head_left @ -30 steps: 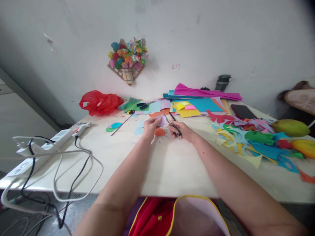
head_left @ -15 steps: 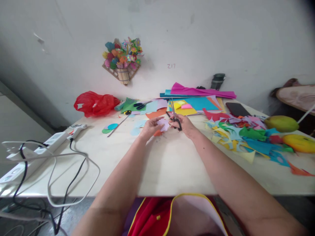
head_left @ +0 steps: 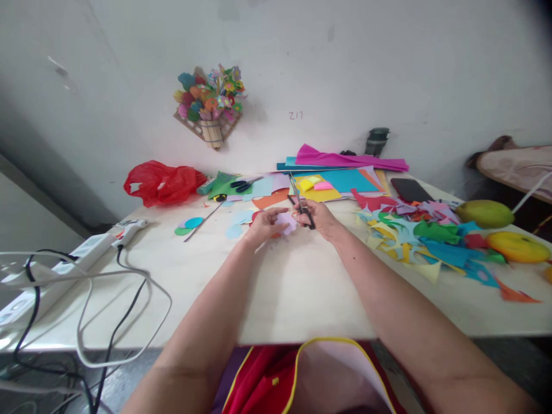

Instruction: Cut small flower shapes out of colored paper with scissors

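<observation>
Over the middle of the white table, my left hand [head_left: 264, 226] pinches a small lilac paper piece [head_left: 285, 222] with a scalloped edge. Close beside it, my right hand [head_left: 319, 218] is closed around the black handles of a pair of scissors [head_left: 297, 190], whose blades point up and away from me, parted. The right fingertips are near the right edge of the lilac paper; whether they touch it I cannot tell. Red paper shows partly behind my left fingers. Light blue paper circles [head_left: 234, 231] lie just left of that hand.
Paper scraps [head_left: 435, 236] spread on the right, beside a mango [head_left: 517, 246] and a phone [head_left: 410, 190]. Coloured sheets [head_left: 353, 180] and a second pair of scissors [head_left: 245, 184] lie at the back. A red plastic bag [head_left: 161, 183] and a power strip [head_left: 81, 259] with loose cables occupy the left.
The scissors have tilted leftward in my right hand, and the lilac paper has shifted slightly. Red paper now shows behind my left fingers. The whole view has turned a little.
</observation>
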{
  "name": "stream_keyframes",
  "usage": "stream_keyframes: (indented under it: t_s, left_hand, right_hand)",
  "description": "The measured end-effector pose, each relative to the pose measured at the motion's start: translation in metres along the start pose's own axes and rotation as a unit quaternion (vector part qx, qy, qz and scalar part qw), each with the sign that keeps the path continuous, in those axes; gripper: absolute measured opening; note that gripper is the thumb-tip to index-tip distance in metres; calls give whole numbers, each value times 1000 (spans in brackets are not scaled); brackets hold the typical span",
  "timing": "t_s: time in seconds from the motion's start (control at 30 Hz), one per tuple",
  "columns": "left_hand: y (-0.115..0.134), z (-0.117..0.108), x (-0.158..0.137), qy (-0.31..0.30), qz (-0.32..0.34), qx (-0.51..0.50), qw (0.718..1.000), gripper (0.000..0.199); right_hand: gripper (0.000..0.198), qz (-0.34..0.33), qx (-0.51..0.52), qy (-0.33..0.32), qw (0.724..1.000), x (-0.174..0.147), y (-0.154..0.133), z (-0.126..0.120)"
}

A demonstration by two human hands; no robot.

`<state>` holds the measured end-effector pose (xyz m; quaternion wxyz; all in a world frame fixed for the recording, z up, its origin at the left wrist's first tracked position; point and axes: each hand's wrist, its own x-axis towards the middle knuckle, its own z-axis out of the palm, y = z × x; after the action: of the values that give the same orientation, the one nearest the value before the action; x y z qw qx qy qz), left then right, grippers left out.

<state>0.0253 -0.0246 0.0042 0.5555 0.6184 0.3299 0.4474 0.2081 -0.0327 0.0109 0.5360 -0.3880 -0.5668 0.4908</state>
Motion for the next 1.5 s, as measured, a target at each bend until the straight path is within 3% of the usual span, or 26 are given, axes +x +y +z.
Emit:
stream_keyframes:
  t_s: [0.3,0.8,1.1,1.3,1.5]
  left_hand:
    - [-5,7,5,88,24,-140,986,49]
    - [-10,1,5,79,-24,-141,987,39]
    - [-5,2,0,78,-58,-134,986,38]
    - [-8,-2,6,133,3,-183,974,35]
    - [-6,-5,7,168,19,-223,960,35]
  right_hand:
    - [43,7,15,31,999,0,0,10]
    - [44,12,4,39,999,-2,-3,14]
    - [44,14,1,0,1000,-2,2,14]
    - [44,50,-27,-13,998,-7,-2,12]
    - [33,52,-57,-86,993,-9,0,8]
